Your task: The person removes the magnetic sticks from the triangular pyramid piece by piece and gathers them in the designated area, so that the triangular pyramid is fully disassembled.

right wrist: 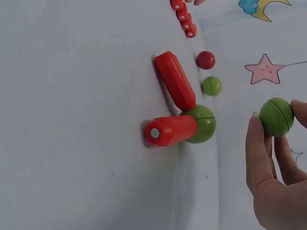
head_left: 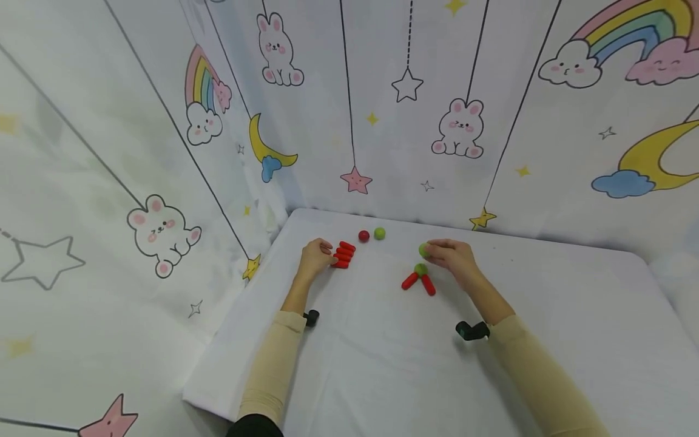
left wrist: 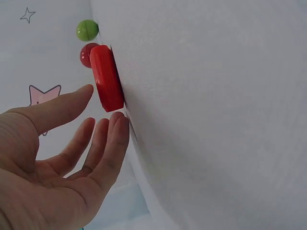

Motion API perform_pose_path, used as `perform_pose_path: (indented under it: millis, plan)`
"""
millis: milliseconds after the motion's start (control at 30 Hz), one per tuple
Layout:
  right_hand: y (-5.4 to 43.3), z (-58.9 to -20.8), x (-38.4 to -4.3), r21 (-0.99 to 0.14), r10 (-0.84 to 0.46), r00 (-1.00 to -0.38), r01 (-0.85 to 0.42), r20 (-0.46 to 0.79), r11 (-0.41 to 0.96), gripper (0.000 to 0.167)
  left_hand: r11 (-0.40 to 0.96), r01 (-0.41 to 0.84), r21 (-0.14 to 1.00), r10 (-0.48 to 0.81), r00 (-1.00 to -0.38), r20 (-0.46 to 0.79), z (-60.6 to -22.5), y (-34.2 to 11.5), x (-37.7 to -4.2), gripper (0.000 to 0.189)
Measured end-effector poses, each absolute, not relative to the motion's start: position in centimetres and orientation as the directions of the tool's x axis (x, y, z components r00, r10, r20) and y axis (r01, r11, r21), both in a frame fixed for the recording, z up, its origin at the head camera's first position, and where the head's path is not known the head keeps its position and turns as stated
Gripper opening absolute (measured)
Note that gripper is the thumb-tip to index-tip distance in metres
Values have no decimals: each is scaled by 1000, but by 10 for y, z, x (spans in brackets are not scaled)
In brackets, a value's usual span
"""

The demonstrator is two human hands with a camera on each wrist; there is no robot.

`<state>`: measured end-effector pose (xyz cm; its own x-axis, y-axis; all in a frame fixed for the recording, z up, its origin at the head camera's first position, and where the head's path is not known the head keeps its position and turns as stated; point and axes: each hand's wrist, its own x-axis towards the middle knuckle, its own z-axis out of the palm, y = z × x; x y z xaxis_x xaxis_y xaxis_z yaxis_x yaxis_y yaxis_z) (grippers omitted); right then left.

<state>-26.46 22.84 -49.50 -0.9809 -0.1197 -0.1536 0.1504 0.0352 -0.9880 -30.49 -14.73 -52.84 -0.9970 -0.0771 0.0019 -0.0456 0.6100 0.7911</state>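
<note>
I have the right hand (head_left: 452, 258) pinching a seamed green ball (right wrist: 277, 117) above a second green ball (right wrist: 204, 125) touching two faceted red rods (right wrist: 175, 81), probably assembly needing careful alignment, left hand (head_left: 315, 260) spread beside four more rods (head_left: 343, 255).

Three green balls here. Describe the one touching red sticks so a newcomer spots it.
On the white table, in the head view, look just below the right hand. The green ball sits where two red sticks converge in an upside-down V. It alone touches red sticks; a second ball is pinched in that hand, a third ball sits beside a red ball.
</note>
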Motion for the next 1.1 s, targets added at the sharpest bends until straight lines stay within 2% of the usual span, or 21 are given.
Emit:
perform_pose_path:
  millis: [367,633,767,1100]
  plan:
    - [209,-486,-303,-965,-102,-975,176,-198,195,53,593,19,805,-125,-985,116,-520,-148,-295,32]
    - [199,-494,-332,-922,-43,-968,223,-249,316,51,525,55,850,-100,-987,125,-514,-141,-285,31]
    - [193,-496,-344,-914,-41,-962,241,-269,327,51,509,58,859,-80,-990,114,-515,-135,-282,30]
    - [177,-501,-365,-930,-45,-952,286,-303,231,49,520,69,851,-29,-995,99,-523,-122,-274,29]
